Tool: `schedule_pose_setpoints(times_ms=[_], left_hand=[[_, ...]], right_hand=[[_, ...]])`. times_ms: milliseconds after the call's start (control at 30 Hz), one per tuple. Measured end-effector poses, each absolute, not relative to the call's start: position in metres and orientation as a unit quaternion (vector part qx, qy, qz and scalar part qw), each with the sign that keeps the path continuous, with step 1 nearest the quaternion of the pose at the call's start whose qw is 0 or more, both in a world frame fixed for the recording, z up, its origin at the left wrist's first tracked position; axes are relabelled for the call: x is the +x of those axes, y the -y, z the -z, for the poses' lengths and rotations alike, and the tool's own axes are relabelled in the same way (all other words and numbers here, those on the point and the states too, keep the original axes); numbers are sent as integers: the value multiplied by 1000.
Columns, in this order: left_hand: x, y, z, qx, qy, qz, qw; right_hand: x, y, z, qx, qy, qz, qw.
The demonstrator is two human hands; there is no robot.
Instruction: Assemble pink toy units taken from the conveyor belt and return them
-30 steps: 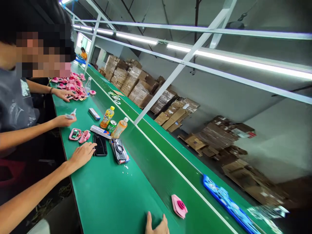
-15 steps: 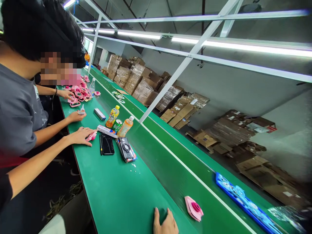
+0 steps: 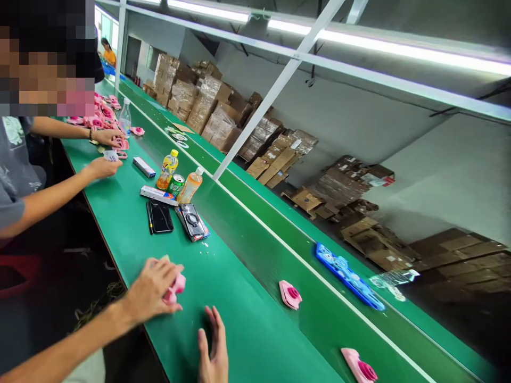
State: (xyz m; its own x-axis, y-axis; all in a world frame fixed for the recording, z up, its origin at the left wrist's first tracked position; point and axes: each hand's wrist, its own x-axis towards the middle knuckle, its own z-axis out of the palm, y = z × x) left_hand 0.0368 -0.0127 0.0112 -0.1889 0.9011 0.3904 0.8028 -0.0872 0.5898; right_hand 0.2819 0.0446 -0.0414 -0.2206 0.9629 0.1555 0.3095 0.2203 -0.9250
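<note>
My left hand (image 3: 149, 290) is closed around a pink plastic piece (image 3: 175, 287), held just above the green table (image 3: 191, 330); the fingers cover much of it. My right hand (image 3: 214, 348) is at the lower edge of the view, thumb and fingers apart, with nothing in it. Further right on the belt lies a pink camera-shaped plastic piece (image 3: 290, 294) with a dark pink round part. A similar pink piece with a round knob (image 3: 360, 366) lies nearer, partly cut off by the frame.
A black phone (image 3: 161, 216), a boxed phone case (image 3: 194, 221), drink bottles (image 3: 190, 185) and a can (image 3: 176, 185) stand ahead. At left, a co-worker's hands (image 3: 104, 166) work beside a pink pile (image 3: 101, 113). A blue tray (image 3: 347, 276) lies across the belt.
My left hand has come back toward me from beside the co-worker, bringing the pink piece. My right hand shows further left in view. Another pink piece has entered at the lower right.
</note>
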Motion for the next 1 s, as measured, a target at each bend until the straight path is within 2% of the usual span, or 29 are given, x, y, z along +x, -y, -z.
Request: schedule_pose_setpoints(times_ms=[133,267,400,600,767,867,1000], left_hand=[[143,0,-4,657,-683,-285,143],[184,12,-3,667,-675,-256,184],[150,24,-20,636,-685,-295,199],[86,-40,-31,664,-666,-253,227],[97,-66,-33,701,-614,-250,264],[107,-56,-31,684,-594,-298,302],[112,-36,-26,637,-562,-380,365]], right_hand=[[288,-18,35,-459,588,-509,430],[318,-38,5,-514,563,-493,418],[343,-47,-22,-573,574,-409,418],[321,0,-16,-574,620,-190,500],[297,4,-9,-519,664,-156,515],[287,-23,-19,-486,714,-158,479],[275,-61,-30,-397,828,-149,367]])
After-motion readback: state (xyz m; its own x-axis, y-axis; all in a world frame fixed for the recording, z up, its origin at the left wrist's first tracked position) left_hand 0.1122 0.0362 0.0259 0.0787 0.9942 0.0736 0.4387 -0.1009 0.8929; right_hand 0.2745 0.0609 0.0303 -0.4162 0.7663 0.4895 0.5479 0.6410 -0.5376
